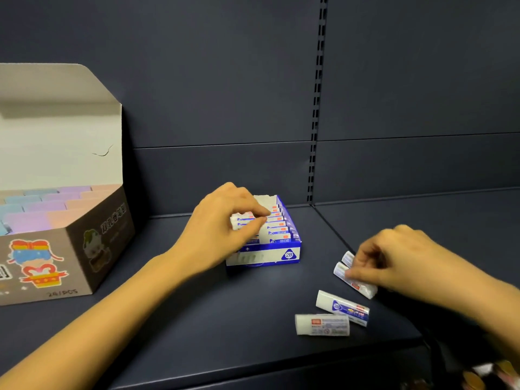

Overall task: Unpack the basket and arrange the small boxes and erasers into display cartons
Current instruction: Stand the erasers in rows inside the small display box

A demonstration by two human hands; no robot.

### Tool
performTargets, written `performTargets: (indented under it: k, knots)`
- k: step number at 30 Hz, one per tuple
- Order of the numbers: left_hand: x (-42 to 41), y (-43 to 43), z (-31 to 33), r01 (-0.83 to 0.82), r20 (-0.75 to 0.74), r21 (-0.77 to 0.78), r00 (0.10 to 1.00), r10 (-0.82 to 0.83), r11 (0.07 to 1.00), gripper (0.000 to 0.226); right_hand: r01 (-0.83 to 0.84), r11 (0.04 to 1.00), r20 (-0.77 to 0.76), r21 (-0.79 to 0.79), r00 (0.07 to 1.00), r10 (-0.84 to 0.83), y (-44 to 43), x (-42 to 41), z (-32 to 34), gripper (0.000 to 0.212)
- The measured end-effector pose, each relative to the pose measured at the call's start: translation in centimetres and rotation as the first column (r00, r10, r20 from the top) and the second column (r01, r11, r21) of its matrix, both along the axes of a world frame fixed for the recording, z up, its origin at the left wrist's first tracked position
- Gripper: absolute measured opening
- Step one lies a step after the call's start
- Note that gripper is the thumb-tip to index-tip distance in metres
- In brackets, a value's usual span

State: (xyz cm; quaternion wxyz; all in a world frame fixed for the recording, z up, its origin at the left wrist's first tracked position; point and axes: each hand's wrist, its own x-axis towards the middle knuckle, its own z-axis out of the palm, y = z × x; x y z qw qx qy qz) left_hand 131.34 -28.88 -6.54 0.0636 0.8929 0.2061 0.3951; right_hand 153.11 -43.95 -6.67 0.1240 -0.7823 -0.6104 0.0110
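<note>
Cartoon-printed carton (81, 249) of pastel boxes (42, 206) stands open at left; left hand (222, 220) pinches an eraser (241, 218) inside the blue display carton (264, 256); loose erasers (342, 306) lie on the shelf (197, 319); right hand (394, 260) grips an eraser pair (355, 280).

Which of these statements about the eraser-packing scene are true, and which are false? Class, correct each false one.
1. The left hand pinches an eraser at the blue-and-white carton. True.
2. The grey carton on the left has its lid shut. False: the lid stands open, showing pastel boxes.
3. Two loose erasers lie untouched on the shelf. True.
4. The right hand lies flat and empty. False: its fingers curl round wrapped erasers.
5. The blue-and-white carton is marked 4B. False: it reads 2B.
</note>
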Motion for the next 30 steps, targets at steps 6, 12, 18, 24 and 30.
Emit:
performTargets:
  k: [6,12,18,24,30]
  knots:
    - [2.3,-3.6,-0.7,0.204,-0.215,-0.065,0.953,-0.213,0.977,0.020,0.057,0.998,0.214,-0.019,0.975,-0.052,-0.2,-2.0,-1.4,0.033]
    - [4.6,-5.6,-0.8,0.285,-0.464,-0.139,0.827,-0.316,0.948,0.026,0.017,0.999,0.265,0.039,0.964,-0.026,-0.8,-1.3,-0.3,0.028]
    - [5.8,-5.3,-0.3,0.261,-0.638,-0.313,0.655,-0.405,0.913,0.030,-0.042,0.973,-0.046,0.228,0.997,0.054,-1.3,0.3,1.2,0.029]
    - [5.9,-4.6,-1.0,0.267,-0.576,-0.362,0.690,-0.439,0.893,0.019,-0.131,0.964,-0.605,0.231,0.757,0.248,-0.8,0.7,1.1,0.018]
    - [4.2,-4.2,-0.2,0.274,-0.531,-0.353,0.729,-0.432,0.895,0.014,-0.120,0.961,-0.771,0.247,0.576,0.270,0.2,0.0,0.7,0.017]
